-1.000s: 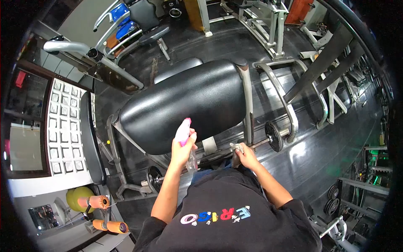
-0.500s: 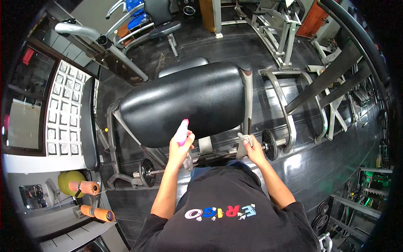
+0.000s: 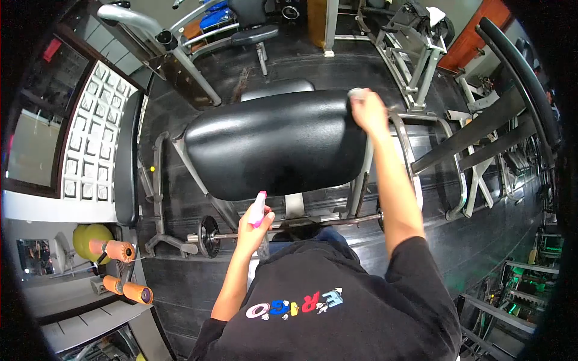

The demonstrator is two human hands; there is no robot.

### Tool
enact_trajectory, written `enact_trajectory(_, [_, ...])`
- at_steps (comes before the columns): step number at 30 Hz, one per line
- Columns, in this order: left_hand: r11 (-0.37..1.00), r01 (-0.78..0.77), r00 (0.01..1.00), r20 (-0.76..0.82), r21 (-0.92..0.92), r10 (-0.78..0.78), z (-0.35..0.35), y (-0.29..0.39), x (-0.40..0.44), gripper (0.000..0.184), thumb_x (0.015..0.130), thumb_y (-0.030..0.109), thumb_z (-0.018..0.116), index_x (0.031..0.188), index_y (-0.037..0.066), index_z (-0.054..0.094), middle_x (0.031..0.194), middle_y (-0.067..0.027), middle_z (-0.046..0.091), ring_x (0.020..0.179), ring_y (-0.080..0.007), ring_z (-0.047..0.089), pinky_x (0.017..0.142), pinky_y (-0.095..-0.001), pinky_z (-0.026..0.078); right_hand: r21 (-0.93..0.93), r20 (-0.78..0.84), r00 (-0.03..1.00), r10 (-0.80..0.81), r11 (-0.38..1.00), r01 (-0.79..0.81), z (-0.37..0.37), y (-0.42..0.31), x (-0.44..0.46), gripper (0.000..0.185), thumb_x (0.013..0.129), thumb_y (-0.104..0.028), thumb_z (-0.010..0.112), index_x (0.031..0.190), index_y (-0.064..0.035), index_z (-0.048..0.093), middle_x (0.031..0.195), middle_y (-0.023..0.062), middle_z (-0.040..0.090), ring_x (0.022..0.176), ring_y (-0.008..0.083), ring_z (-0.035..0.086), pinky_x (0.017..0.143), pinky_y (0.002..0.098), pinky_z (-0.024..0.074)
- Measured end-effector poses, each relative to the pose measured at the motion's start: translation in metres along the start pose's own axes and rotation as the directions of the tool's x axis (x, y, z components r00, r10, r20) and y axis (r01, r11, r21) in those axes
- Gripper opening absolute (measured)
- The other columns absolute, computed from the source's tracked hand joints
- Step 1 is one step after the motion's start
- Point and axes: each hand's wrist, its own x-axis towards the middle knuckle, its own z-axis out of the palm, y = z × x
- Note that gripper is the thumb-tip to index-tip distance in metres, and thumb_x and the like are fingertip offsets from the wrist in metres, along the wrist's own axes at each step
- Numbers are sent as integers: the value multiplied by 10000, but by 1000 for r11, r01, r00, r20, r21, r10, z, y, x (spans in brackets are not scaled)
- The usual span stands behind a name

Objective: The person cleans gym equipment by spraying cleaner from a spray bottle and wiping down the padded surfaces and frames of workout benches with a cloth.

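At the left of my view I see a wall panel [image 3: 91,150] of white squares beside a dark-framed window [image 3: 36,147]. Below them, a green ball [image 3: 89,232] shows partly behind 1 of 2 orange foam rollers [image 3: 127,290]. A barbell [image 3: 325,224] runs low across the middle, with a black weight plate [image 3: 208,236] near its left end. Farther off I make out a black chair [image 3: 256,34], a blue seat [image 3: 218,19] beside it, and an orange-brown door [image 3: 475,36] at the upper right. Dark floor [image 3: 183,286] spreads beneath.
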Motion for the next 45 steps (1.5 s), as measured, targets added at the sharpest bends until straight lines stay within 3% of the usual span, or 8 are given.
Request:
enact_trajectory(10, [998, 56, 997, -48, -38, -58, -68, -18, -21, 256, 885, 161, 705, 1063, 3, 609, 881, -38, 623, 714, -90, 590, 616, -248, 505, 343, 109, 803, -586, 780, 523, 91, -152, -157, 209, 859, -135, 580, 1064, -100, 601, 949, 106, 599, 878, 313, 660, 708, 450, 551])
enact_trajectory(14, [995, 32, 995, -88, -90, -40, -92, -20, -20, 278, 882, 164, 716, 1082, 3, 609, 891, -40, 626, 731, -91, 593, 621, -250, 513, -67, 69, 976, -207, 975, 211, 70, -63, -133, 169, 882, -144, 579, 1038, -99, 624, 964, 126, 618, 908, 323, 651, 731, 441, 546])
enact_trajectory(15, [995, 30, 996, -76, -90, -37, -99, -25, -19, 263, 884, 152, 708, 1079, 5, 610, 884, -37, 623, 735, -91, 594, 623, -253, 517, -45, -245, 928, -282, 959, 279, 62, -38, -116, 205, 894, -172, 583, 1091, -119, 604, 1020, 138, 616, 928, 341, 644, 752, 457, 533])
enact_trajectory(20, [998, 59, 997, 47, -31, -57, -114, -35, -8, 227, 883, 139, 698, 1045, 14, 602, 849, -35, 613, 673, -93, 579, 607, -250, 496, 9, -483, 874, 54, 998, -56, 42, -47, -59, 294, 862, -132, 600, 1152, -97, 576, 1085, 142, 593, 976, 377, 614, 804, 470, 512])
enact_trajectory(26, [998, 60, 972, 230, -27, -52, -113, -25, 15, 219, 880, 165, 703, 1011, 28, 593, 817, -19, 603, 645, -87, 568, 590, -251, 471, 129, -115, 973, -202, 968, 216, 114, -100, -191, 364, 790, -68, 642, 1148, -115, 593, 1024, 140, 586, 948, 349, 624, 793, 458, 519])
enact_trajectory(30, [999, -41, 955, 294, 17, 34, -112, -17, 28, 266, 869, 221, 714, 1013, 31, 595, 815, -7, 600, 673, -85, 573, 618, -253, 471, 211, 152, 982, 109, 967, -140, 120, -67, -287, 299, 870, -158, 615, 1159, -87, 580, 1065, 137, 615, 980, 384, 612, 839, 455, 506])
enact_trajectory(38, [983, -145, 921, 380, 116, 91, -90, -32, 36, 275, 836, 265, 724, 933, 28, 623, 824, -47, 625, 711, -139, 588, 691, -305, 479, 358, -33, 839, 543, 791, -497, 74, -14, -348, 215, 915, -187, 596, 1082, -51, 601, 1007, 171, 650, 962, 351, 628, 841, 403, 483])
enact_trajectory(45, [913, -249, 902, 421, 323, 97, -55, -30, 27, 287, 815, 288, 717, 845, 23, 613, 742, -103, 605, 665, -218, 587, 644, -342, 462, 318, 98, 877, 471, 820, -476, 87, -10, -412, 231, 888, -200, 626, 1073, -61, 613, 988, 184, 656, 957, 381, 626, 826, 434, 490])
